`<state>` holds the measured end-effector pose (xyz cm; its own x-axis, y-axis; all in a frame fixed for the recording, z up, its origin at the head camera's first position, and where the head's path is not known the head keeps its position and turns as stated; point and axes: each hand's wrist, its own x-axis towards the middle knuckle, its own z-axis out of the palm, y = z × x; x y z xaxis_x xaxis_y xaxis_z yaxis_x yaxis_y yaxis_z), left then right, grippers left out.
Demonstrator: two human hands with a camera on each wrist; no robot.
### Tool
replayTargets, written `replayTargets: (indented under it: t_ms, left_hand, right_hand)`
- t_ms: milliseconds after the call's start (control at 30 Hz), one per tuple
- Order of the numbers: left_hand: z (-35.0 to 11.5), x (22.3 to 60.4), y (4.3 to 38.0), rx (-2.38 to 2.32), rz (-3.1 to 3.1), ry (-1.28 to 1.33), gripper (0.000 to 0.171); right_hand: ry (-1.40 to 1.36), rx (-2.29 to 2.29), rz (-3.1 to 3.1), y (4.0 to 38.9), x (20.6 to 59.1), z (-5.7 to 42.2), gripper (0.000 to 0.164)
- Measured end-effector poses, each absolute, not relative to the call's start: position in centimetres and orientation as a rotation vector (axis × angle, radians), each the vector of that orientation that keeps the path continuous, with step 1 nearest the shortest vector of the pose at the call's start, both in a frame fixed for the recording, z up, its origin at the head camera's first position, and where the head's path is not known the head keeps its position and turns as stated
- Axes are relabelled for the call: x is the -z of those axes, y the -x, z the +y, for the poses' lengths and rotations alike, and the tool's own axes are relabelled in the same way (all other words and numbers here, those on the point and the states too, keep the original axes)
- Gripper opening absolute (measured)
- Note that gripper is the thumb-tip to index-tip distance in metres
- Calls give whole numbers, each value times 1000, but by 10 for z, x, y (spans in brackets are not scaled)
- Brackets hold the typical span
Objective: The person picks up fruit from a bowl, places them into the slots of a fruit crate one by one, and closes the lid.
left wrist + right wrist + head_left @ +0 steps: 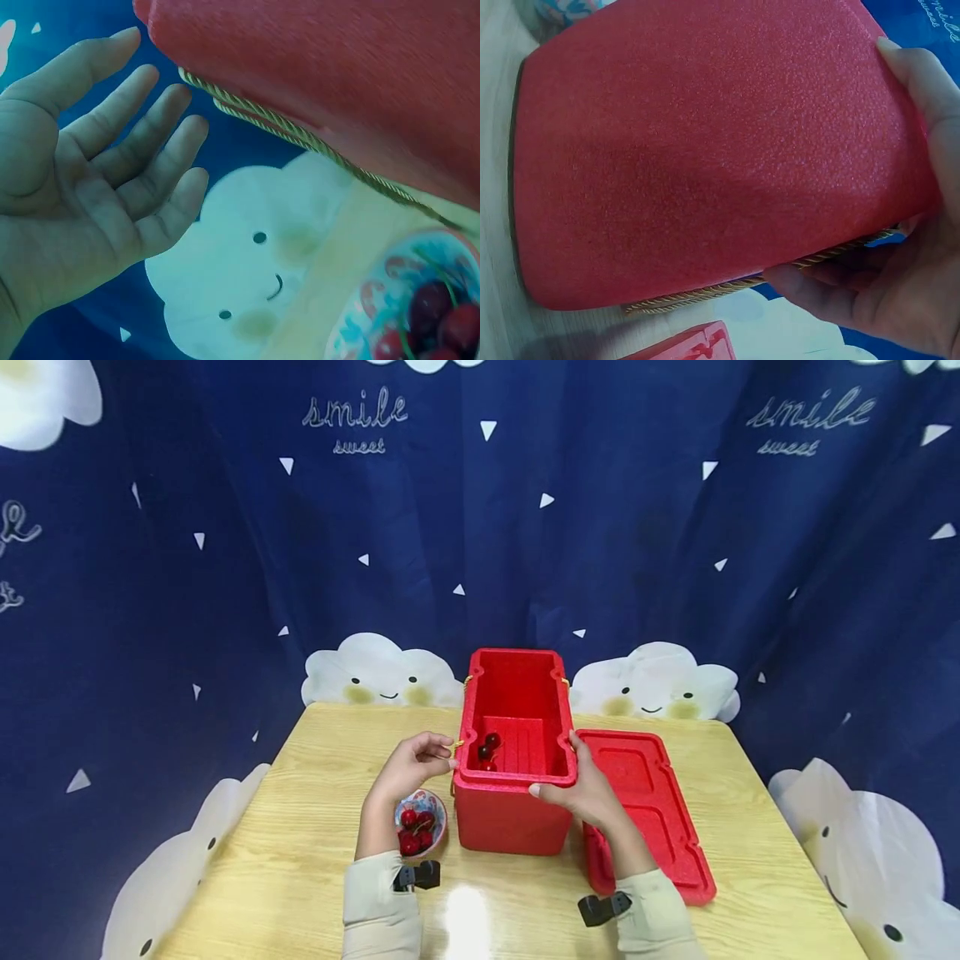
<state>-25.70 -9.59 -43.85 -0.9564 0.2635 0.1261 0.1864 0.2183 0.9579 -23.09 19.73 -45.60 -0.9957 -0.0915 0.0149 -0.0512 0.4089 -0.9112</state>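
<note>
Red box (513, 820) runs near to far, right fingers (810, 296) clamped on its near-right corner, left fingers (176, 150) apart, just left.

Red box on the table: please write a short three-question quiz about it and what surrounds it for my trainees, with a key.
1. True or false: the red lid is fitted on top of the red box.

2. Which hand grips the box's rim?
A) left
B) right
C) neither

3. Fill in: the patterned bowl beside the box holds ____.

Key:
1. False; it lies on the table.
2. B, the right hand.
3. Cherries.
</note>
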Motion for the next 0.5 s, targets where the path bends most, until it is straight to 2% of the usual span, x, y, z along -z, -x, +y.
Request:
replayTargets:
  t_ms: [233,500]
  left_hand:
    - [-105,461,244,-1967,2443,-222,28]
    - [-116,495,232,-2048,2431,-4,33]
  right_hand:
    - [74,1639,2610,233,454,195,115]
    - [152,1634,2614,237,457,196,121]
